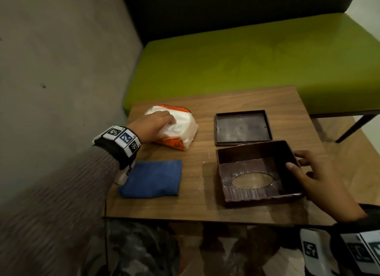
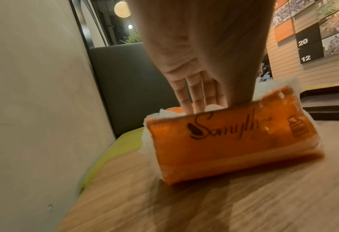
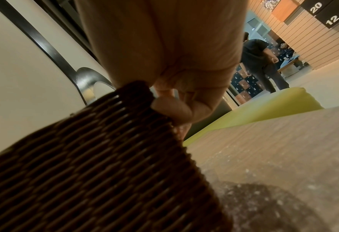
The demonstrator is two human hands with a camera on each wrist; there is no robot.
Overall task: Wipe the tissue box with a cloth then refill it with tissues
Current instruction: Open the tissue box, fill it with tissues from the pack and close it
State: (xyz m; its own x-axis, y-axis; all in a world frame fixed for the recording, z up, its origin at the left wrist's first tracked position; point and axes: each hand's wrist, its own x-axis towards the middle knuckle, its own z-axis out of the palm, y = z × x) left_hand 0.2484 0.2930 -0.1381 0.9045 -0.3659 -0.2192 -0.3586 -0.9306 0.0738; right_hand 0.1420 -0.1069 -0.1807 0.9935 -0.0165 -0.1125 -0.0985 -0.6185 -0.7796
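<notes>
The brown woven tissue box (image 1: 248,151) lies upside down on the wooden table (image 1: 197,205), its oval slot facing the tabletop. My right hand (image 1: 308,173) pinches its right wall, thumb inside and fingers outside; the right wrist view shows that thumb (image 3: 172,108) pressed on the ribbed box (image 3: 105,157). The box's flat dark base panel (image 1: 242,127) lies just behind it. At the far left, my left hand (image 1: 156,125) grips the white tissues in an open orange tissue pack (image 1: 181,131). In the left wrist view its fingers (image 2: 194,94) dip behind the pack's orange front (image 2: 224,144). A folded blue cloth (image 1: 152,179) lies front left.
A grey wall (image 1: 61,70) runs close along the table's left side. A green bench (image 1: 246,66) with a dark backrest stands behind the table. A person (image 3: 259,62) stands far off in the room.
</notes>
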